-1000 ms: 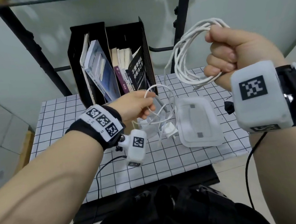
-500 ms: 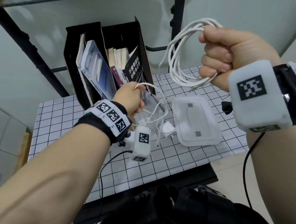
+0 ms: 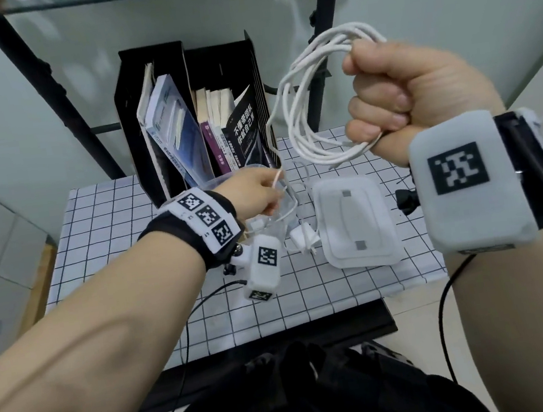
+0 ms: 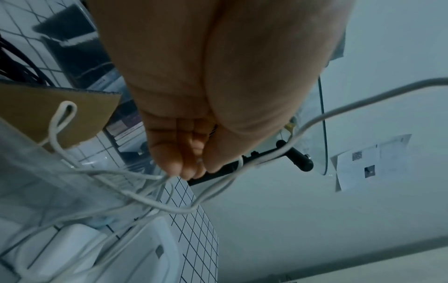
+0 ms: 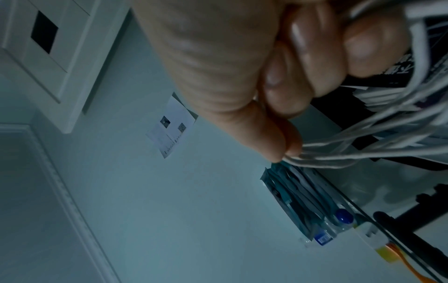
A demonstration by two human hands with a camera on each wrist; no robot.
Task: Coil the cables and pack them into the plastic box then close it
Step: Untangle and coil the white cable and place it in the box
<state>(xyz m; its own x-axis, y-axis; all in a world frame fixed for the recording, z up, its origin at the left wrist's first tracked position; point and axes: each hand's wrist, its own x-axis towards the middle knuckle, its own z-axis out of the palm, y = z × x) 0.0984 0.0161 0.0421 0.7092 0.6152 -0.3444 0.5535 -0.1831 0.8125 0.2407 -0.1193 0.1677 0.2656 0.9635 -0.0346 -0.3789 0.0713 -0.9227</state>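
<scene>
while the right hand is raised in a fist above the table, its fingers are curled tight around a bundle of white cable loops, which hang out to the left of the fist in several rounds. one strand runs down from the coil to the left hand, low over the checked tablecloth. the left hand's thumb and fingertips are pressed together on that loose white strand, just above a clear plastic box that stands open on the cloth. more slack cable lies looped in and around the box, and a white charger plug rests just beside it. the box's white lid lies flat on the cloth to the right, apart from the box. behind them stands a black file holder with books in it.
</scene>
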